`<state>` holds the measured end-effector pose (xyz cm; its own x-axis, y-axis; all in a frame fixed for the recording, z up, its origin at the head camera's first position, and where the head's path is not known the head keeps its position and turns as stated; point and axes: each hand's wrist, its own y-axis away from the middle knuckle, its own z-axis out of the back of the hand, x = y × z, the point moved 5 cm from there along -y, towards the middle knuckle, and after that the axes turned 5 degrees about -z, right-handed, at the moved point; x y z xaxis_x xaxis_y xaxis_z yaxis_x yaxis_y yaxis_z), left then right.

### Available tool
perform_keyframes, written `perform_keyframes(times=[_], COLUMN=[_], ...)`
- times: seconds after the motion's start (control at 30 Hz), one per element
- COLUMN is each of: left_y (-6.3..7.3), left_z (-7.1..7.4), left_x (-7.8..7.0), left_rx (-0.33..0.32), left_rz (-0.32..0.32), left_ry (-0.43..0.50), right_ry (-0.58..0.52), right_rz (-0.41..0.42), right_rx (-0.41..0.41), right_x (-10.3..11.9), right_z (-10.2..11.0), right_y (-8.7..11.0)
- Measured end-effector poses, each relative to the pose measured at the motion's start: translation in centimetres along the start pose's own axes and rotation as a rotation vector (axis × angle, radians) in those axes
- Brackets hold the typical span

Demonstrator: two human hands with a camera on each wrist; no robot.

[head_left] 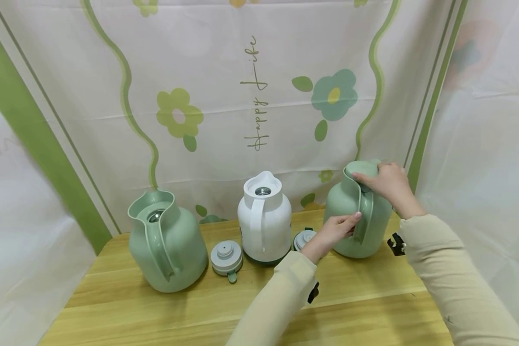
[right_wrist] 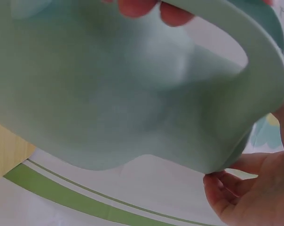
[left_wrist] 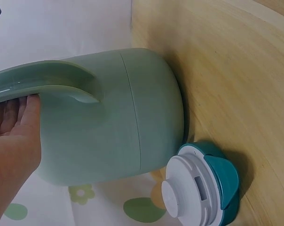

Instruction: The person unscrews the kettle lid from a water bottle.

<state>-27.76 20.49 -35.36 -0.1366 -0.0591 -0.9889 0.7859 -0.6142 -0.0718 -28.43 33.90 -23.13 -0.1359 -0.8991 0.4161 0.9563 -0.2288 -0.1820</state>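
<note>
A pale green thermos jug (head_left: 342,205) stands at the right of the table, its handle (head_left: 364,218) facing the person. My left hand (head_left: 332,231) grips that handle, with fingertips showing past its edge in the right wrist view. Over the jug's mouth sits a green lid (head_left: 360,168). My right hand (head_left: 391,181) holds this lid from above, thumb on the near side and fingers at the far side. In the left wrist view, the jug body (left_wrist: 109,136) lies sideways across the picture, with the left hand's fingers (left_wrist: 12,113) tucked under the handle.
In the middle stands a lidless white jug (head_left: 268,218); a second green jug (head_left: 183,245), also lidless, is at the left. One grey-and-green lid (head_left: 226,258) lies between them. Another lid (head_left: 303,238) lies right of the white jug, close to my left forearm. A flowered curtain (head_left: 225,72) hangs behind.
</note>
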Motion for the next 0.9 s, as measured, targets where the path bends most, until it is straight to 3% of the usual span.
perform_keyframes(times=[0.33, 0.73, 0.9], left_y=[0.0, 0.0, 0.0], left_z=[-0.2, -0.2, -0.1], left_x=[0.0, -0.1, 0.0], left_rx=[-0.001, -0.013, -0.024], left_rz=[0.000, -0.001, 0.004], left_ry=[-0.008, -0.001, 0.004], right_ry=[-0.006, -0.084, -0.187], right_rz=[-0.006, 0.051, 0.029], right_rx=[-0.016, 0.062, 0.105], right_x=[-0.1, -1.6, -2.9], right_z=[-0.4, 1.1, 1.2], right_y=[-0.3, -0.3, -0.3])
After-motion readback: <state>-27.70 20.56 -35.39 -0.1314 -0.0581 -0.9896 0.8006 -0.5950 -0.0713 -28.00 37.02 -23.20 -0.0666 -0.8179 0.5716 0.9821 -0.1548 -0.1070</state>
